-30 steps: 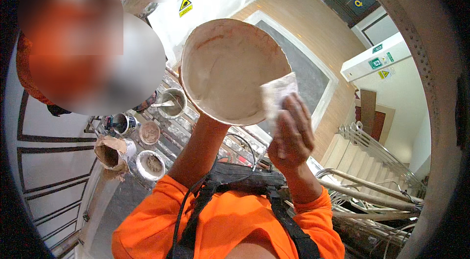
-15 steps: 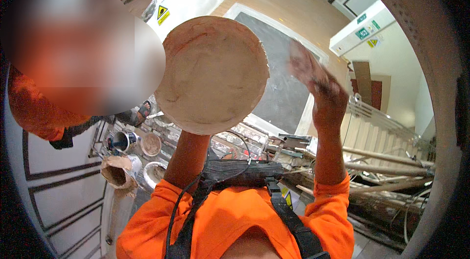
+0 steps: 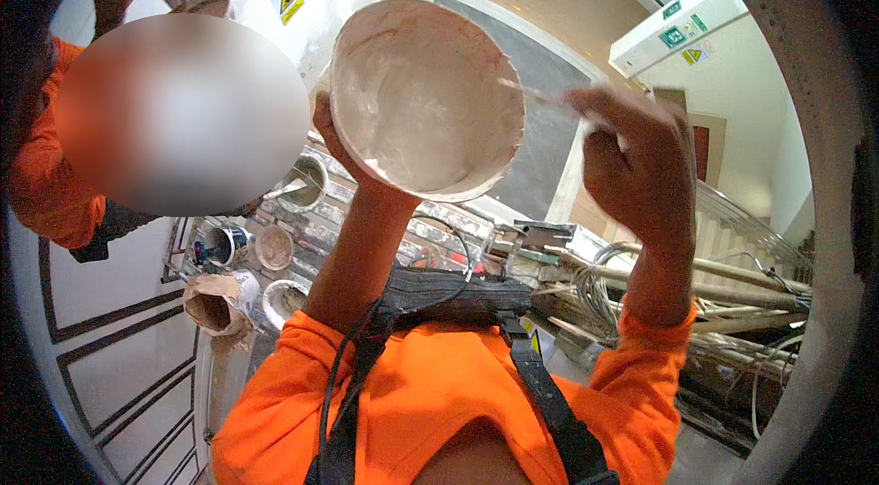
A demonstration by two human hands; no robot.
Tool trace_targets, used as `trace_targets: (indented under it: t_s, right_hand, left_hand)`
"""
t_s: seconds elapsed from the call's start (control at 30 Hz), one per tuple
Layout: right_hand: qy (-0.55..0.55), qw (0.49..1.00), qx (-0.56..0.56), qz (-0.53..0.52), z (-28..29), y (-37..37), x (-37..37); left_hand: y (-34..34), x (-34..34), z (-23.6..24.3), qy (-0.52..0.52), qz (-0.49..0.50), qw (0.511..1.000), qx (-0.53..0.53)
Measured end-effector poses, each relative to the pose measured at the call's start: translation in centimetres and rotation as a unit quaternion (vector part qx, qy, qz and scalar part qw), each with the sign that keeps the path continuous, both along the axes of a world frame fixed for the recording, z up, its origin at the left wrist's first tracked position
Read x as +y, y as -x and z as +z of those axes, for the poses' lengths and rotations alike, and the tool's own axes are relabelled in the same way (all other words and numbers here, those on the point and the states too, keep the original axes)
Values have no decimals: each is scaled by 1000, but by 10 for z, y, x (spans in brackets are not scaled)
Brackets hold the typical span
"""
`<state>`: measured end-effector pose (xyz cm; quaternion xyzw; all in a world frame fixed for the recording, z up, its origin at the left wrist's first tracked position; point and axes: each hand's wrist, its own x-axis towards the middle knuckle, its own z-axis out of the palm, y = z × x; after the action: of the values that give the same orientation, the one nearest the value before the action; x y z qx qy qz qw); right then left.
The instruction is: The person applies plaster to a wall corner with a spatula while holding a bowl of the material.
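Pinching a blurred blade (image 3: 538,97), right hand (image 3: 635,155) could snag and tip the tub (image 3: 421,100) left hand (image 3: 337,142) holds beyond that pinch.

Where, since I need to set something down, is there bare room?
Bare-looking: the grey floor panel inside its white border, seen between round tub and right hand; perhaps planks between buckets and left forearm. Crowded: around those buckets, and among poles and cables at right.

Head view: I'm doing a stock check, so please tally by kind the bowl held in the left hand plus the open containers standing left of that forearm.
Bowl: 1
Buckets: 4
Sack: 1
Total: 6
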<state>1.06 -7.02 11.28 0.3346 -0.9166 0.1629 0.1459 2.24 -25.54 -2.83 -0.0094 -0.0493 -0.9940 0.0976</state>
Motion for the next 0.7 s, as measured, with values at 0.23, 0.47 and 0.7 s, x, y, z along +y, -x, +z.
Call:
trace_targets:
  t_s: [0.23, 0.47, 0.7]
  right_hand:
    - [-333, 942, -45, 28, 9, 29, -47]
    - [-377, 895, -228, 69, 16, 48, -73]
    - [-63, 797, -600, 19, 3, 106, -75]
  left_hand:
    - [4, 15, 12, 55, -22, 998, -10]
    - [27, 12, 11, 54, 0, 997, -55]
    - [39, 0, -14, -185, -133, 947, 226]
